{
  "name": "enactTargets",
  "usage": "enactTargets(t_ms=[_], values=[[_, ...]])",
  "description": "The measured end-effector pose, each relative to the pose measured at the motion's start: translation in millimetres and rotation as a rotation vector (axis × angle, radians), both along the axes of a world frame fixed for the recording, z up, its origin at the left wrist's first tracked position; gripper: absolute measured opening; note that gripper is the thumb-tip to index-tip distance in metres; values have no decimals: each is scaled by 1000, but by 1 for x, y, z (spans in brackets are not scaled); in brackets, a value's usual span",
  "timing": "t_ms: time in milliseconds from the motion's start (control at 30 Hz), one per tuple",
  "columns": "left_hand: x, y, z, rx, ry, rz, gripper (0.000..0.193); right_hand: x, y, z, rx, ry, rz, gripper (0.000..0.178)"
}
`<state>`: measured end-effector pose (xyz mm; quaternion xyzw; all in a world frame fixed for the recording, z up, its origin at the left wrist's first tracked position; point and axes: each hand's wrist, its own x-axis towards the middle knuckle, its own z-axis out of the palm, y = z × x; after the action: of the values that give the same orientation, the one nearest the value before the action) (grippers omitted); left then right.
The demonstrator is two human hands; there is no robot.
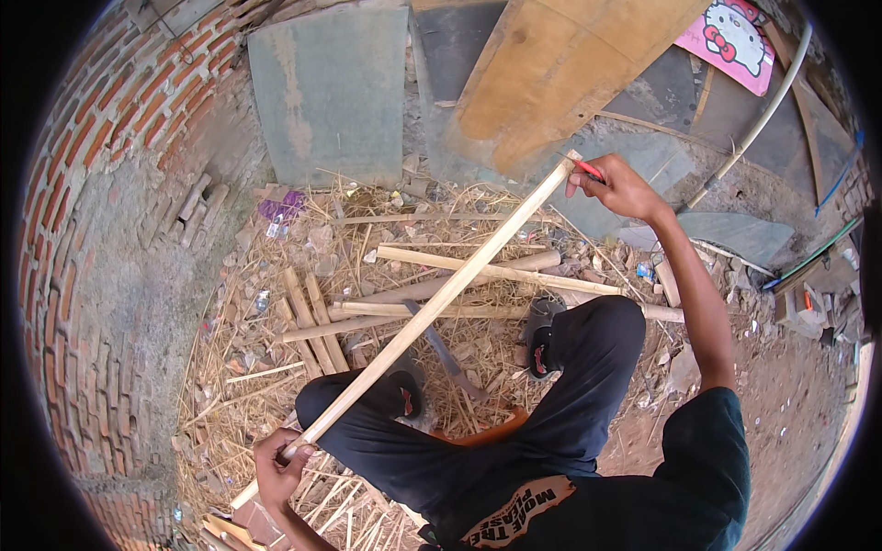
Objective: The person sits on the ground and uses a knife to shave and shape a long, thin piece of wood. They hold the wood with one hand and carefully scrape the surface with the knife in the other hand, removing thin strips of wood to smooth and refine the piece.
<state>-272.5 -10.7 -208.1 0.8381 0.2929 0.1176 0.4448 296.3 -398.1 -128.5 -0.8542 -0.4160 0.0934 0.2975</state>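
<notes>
A long pale bamboo strip (450,286) slants across my lap, from low on the left to high on the right. My left hand (278,466) is closed round its lower part, beside my left knee. At the far upper end, my right hand (617,190) pinches a slim red pen (591,171), its tip close to the strip's end. Whether those fingers also touch the strip is hard to tell. Beneath the strip, between my feet, a dark flat blade (444,356) lies on the littered ground.
Cut bamboo pieces (312,321) and poles (528,262) lie on straw and rubble ahead. Thin sticks (354,514) are by my left hand. A brick wall (64,303) rises at left. Grey panels (331,101) and a brown board (560,69) lean at the back.
</notes>
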Motion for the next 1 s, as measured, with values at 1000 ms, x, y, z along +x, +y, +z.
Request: enactTargets(t_ms=[1000], values=[[-48,67,-15,-311,109,-20,20,-5,-14,11,-315,615,380,43]])
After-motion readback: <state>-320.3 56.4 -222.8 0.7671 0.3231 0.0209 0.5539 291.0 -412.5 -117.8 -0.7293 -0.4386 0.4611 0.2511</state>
